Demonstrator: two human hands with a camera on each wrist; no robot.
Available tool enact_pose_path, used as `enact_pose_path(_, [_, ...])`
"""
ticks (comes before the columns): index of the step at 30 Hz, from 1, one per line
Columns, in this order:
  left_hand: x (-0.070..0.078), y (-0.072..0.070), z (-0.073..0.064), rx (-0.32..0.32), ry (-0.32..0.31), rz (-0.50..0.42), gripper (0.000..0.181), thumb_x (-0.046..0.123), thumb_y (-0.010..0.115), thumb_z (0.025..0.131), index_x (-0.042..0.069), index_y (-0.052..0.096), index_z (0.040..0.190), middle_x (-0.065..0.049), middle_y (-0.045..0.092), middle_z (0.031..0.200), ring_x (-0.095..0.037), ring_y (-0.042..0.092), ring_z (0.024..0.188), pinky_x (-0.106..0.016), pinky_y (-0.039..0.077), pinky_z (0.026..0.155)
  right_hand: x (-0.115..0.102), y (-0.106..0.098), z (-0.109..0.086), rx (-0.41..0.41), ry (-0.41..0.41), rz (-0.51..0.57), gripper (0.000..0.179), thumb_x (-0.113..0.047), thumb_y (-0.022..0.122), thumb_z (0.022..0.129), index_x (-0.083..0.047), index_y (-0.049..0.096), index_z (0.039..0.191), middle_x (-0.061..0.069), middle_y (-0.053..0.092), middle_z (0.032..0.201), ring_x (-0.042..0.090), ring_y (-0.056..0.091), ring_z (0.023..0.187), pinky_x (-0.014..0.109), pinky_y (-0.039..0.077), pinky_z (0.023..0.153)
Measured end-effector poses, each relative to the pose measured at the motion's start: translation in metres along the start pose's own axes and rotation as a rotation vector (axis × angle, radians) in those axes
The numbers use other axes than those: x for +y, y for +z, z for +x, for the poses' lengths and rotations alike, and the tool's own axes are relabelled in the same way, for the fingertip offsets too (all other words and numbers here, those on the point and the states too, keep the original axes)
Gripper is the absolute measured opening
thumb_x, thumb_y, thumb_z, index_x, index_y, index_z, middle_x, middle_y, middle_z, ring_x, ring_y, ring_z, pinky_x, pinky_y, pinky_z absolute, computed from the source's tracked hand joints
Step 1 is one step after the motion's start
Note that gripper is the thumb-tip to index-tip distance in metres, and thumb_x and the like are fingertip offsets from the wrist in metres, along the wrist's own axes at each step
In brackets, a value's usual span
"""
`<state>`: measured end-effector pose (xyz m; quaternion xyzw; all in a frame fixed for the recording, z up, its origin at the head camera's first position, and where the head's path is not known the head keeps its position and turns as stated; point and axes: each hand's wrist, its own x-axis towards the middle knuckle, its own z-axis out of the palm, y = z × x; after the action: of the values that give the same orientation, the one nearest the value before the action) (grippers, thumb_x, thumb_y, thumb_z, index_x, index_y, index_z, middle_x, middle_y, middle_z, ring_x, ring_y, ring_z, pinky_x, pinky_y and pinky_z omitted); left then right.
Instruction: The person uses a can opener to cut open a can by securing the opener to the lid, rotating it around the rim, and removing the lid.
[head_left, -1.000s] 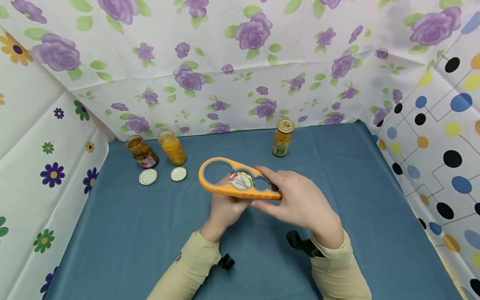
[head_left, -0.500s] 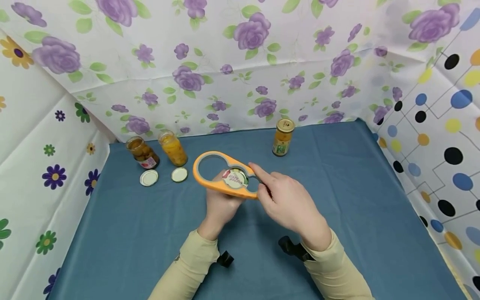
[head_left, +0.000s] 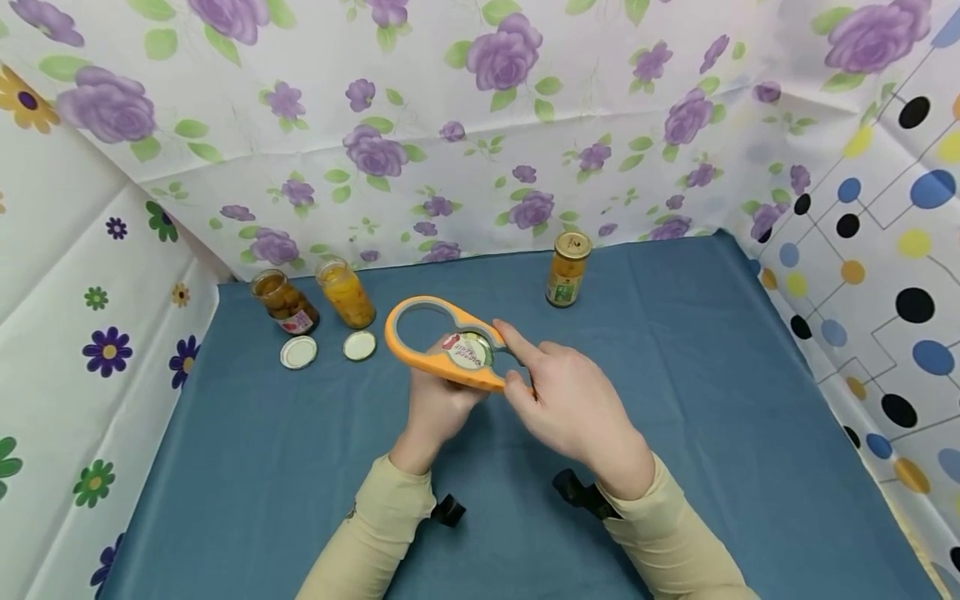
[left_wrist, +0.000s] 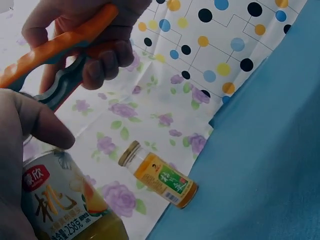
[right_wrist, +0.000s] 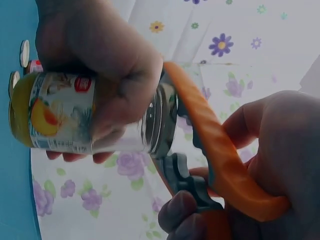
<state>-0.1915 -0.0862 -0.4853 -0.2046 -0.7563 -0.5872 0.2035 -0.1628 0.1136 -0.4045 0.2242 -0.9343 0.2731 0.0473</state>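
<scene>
My left hand grips a glass jar with a peach picture on its label. In the right wrist view the jar lies sideways across the picture, its lid inside an orange and grey jar opener. The opener's toothed grey inner edges sit around the lid. My right hand holds the opener's handle end, fingers curled round it, with the index finger along the upper arm. In the head view the left hand and opener hide most of the jar's body.
At the back left stand an open jar of brownish pieces and an open jar of yellow fruit. Two loose lids, one white and one smaller, lie before them. A closed jar stands at the back right, near the flowered cloth.
The opener and jar have shifted a little left and away from me. My right hand has moved left and closed its fingers further over the handle end.
</scene>
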Motion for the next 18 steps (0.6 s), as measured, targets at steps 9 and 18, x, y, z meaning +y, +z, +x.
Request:
enact_pose_path(9, [-0.001,-0.003,0.004,0.069,0.1,0.095,0.038,-0.007,0.084,0.074,0.002,0.074,0.109,-0.011,0.074,0.093,-0.027,0.071,0.081,-0.045,0.059,0.075,0.003,0.001,0.006,-0.042,0.01,0.133,0.047,-0.041,0.031,0.118,-0.037,0.045,0.163,-0.006,0.049,0.069,0.016,0.042,0.054,0.035,0.04,0.053])
enact_pose_path(18, [-0.002,-0.006,0.007,0.077,0.141,0.221,0.027,-0.001,0.081,0.074,0.003,0.07,0.098,-0.007,0.066,0.08,-0.022,0.062,0.068,-0.041,0.052,0.062,0.006,0.009,0.013,-0.15,0.053,0.171,0.062,-0.025,0.042,0.111,-0.053,0.028,0.165,-0.004,0.043,0.055,0.016,0.031,0.04,0.033,0.03,0.041])
